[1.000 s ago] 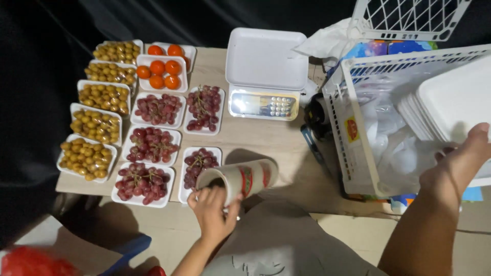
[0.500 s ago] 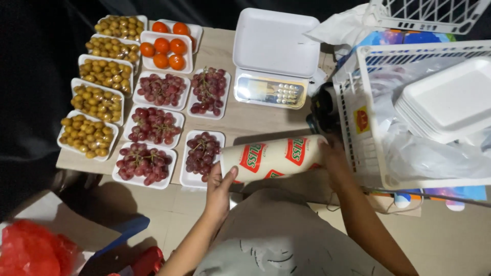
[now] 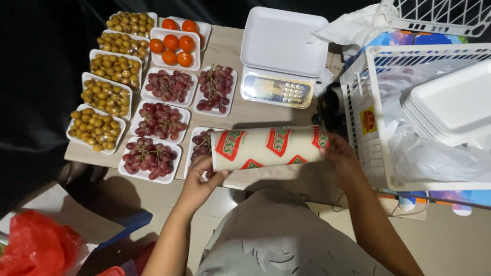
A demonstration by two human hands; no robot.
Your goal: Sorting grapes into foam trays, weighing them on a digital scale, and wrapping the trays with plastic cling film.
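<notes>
A cream roll of cling wrap (image 3: 268, 147) with red and green printing lies level across the table's front edge. My left hand (image 3: 200, 179) grips its left end and my right hand (image 3: 342, 157) holds its right end. Under the roll's left end sits a white tray of red grapes (image 3: 200, 144), partly hidden. More white foam trays stand to the left: red grapes (image 3: 149, 157), yellow round fruit (image 3: 96, 129) and orange fruit (image 3: 173, 43).
A white digital scale (image 3: 280, 57) with a foam tray on top stands at the back. A white plastic basket (image 3: 368, 122) with stacked foam trays (image 3: 452, 105) and plastic bags is on the right. A red bag (image 3: 38, 248) lies on the floor lower left.
The roll went from upright in my left hand to level across the table edge. My right hand came out of the basket and took its right end.
</notes>
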